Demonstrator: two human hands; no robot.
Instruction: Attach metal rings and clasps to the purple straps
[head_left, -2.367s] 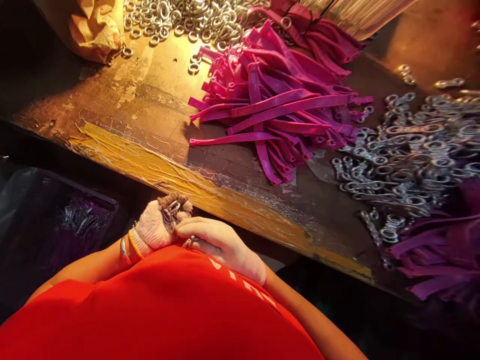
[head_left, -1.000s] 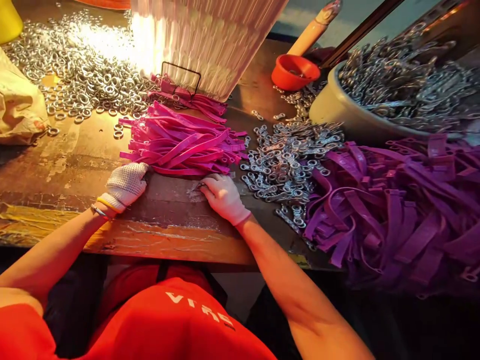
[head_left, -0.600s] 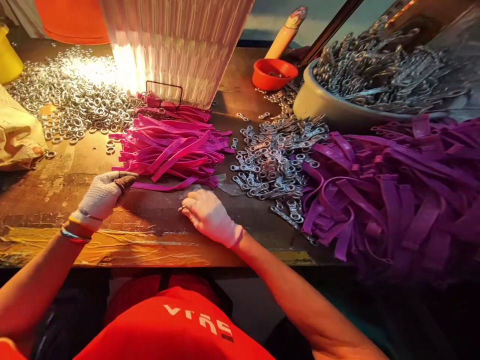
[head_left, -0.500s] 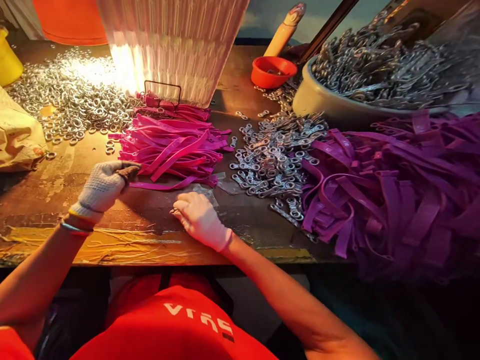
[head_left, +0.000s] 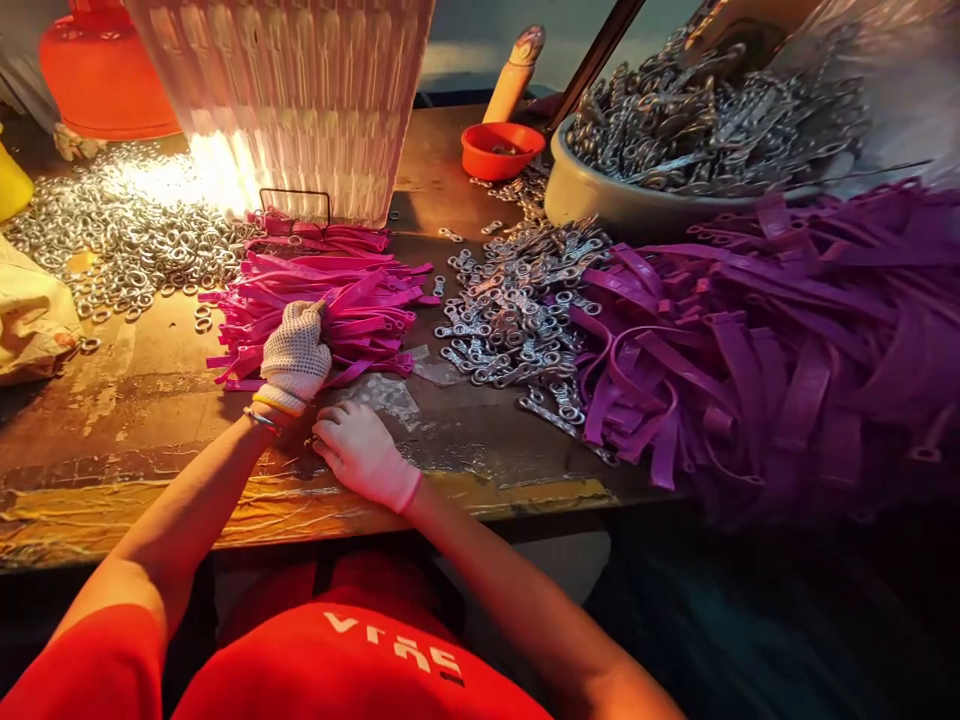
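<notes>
My left hand point(head_left: 297, 350), in a white dotted glove, reaches onto the pile of pink straps point(head_left: 367, 300). Its fingers are bent over the straps, and whether they grip one cannot be made out. Just to the right and nearer the table edge, my right hand point(head_left: 364, 455) wears a pale glove. Its fingers are curled around something small that I cannot make out. Small metal links point(head_left: 517, 320) lie heaped right of the pink straps. Farther right spreads a large pile of purple straps point(head_left: 765, 370).
Metal rings point(head_left: 127, 230) cover the table's left back under a red lamp point(head_left: 109, 80). A ribbed clear panel point(head_left: 300, 100) stands behind the straps. A red bowl point(head_left: 501, 150) and a large tub point(head_left: 622, 205) of metal parts stand at the back right.
My left hand has moved right onto the pink straps, close to my right hand. My right hand stays low near the table edge. The view has shifted slightly.
</notes>
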